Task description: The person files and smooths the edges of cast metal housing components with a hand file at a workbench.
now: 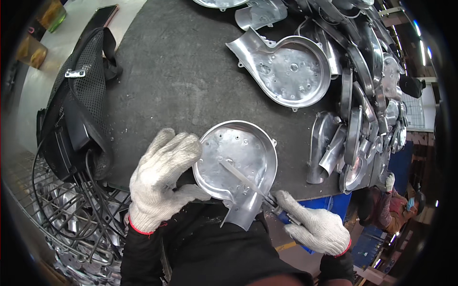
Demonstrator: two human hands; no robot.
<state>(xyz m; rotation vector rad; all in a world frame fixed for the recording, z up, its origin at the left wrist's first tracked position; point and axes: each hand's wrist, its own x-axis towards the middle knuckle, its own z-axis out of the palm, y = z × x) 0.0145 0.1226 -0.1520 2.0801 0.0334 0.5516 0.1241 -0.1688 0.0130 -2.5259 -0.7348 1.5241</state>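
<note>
Lower centre at table edge (305, 193): left hand (162, 178) fingers clamped on metal housing (238, 167) rim, right hand (317, 226) closed round file (248, 181) handle; bare mat (181, 76) upper centre, castings pile (367, 95) crowding right.

Shiny cast-metal housing (237, 162), knitted cloth gloves on each hand, matt dark tabletop (181, 81).
</note>
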